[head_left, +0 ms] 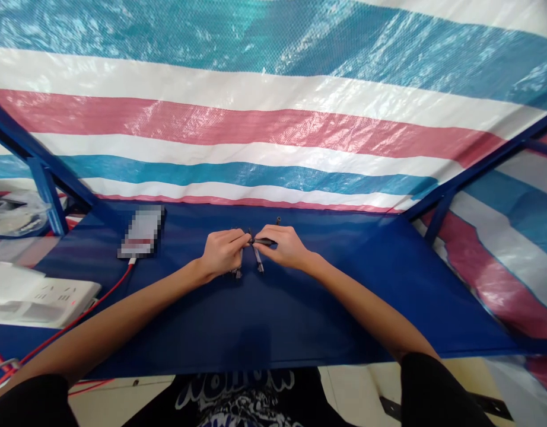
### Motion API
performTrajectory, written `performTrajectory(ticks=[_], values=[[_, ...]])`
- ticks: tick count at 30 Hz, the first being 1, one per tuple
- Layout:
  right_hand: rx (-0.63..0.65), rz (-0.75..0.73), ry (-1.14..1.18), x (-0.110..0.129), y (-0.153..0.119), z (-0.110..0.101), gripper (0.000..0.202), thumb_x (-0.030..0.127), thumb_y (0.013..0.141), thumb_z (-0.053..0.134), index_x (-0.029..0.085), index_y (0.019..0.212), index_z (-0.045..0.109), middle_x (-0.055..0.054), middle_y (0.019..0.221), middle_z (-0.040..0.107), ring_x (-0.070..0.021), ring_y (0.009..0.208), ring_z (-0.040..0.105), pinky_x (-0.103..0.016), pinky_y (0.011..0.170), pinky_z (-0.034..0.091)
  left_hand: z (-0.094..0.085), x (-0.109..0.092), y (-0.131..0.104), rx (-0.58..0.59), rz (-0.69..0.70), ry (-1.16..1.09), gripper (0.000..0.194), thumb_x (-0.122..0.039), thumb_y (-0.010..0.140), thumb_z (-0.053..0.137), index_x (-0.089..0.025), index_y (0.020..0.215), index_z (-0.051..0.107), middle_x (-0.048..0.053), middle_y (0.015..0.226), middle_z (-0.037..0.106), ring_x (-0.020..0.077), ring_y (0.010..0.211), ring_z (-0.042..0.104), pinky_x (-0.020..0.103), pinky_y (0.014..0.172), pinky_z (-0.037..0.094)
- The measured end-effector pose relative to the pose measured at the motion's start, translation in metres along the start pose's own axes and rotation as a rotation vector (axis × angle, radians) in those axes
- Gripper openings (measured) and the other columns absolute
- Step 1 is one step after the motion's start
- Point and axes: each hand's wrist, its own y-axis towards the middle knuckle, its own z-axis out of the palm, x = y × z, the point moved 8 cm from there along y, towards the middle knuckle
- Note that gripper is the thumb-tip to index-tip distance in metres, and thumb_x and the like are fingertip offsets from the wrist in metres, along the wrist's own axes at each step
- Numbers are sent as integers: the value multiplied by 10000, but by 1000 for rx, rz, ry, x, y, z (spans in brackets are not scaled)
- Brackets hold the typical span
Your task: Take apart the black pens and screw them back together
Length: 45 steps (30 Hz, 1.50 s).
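Note:
Both my hands meet over the middle of the blue table. My left hand (223, 251) is closed, its fingertips pinching something small and dark that I cannot make out. Close beside it, my right hand (283, 245) pinches a thin dark tool (265, 241) whose tip points left at the left fingertips. A thin strip (258, 260) with a dark end lies between the hands, and another dark end (238, 273) shows under my left hand. Just behind my right hand is a small dark piece (278, 220).
A phone (142, 231) lies on the blue table (255, 332) at the left, joined to a red cable (105, 296). A white power strip (62, 296) sits further left. Blue frame bars (473, 169) and a striped sheet (255, 127) close off the back and sides.

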Motion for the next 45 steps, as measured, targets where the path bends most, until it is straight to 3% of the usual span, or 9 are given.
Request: performTrajectory(ticks=[10, 20, 24, 45], values=[[107, 20, -88, -9, 0, 0, 168, 288, 913, 547, 164, 942, 657, -62, 871, 688, -148, 751, 636, -250, 697, 487, 6, 7, -3, 36, 41, 49, 167, -130, 885, 461, -171, 829, 613, 9, 670, 649, 91, 549, 579, 201, 539, 450], [55, -15, -106, -2, -1, 5, 149, 253, 905, 509, 157, 869, 618, -53, 794, 646, -128, 665, 579, -230, 628, 452, 6, 6, -8, 5, 37, 12, 192, -105, 857, 448, -176, 854, 627, 15, 694, 658, 98, 566, 595, 205, 557, 478], [88, -46, -91, 2, 0, 9, 168, 244, 918, 493, 156, 871, 628, -50, 786, 648, -123, 661, 579, -223, 618, 442, 5, 2, -7, -8, 55, 24, 187, -85, 844, 451, -172, 822, 615, 9, 674, 654, 96, 542, 583, 205, 531, 465], [94, 46, -52, -6, -1, 5, 158, 265, 903, 519, 157, 883, 632, -50, 808, 651, -131, 665, 571, -234, 644, 440, 9, 9, -8, 52, 52, 18, 151, -149, 874, 475, -184, 881, 622, -5, 699, 657, 91, 572, 589, 214, 537, 426]])
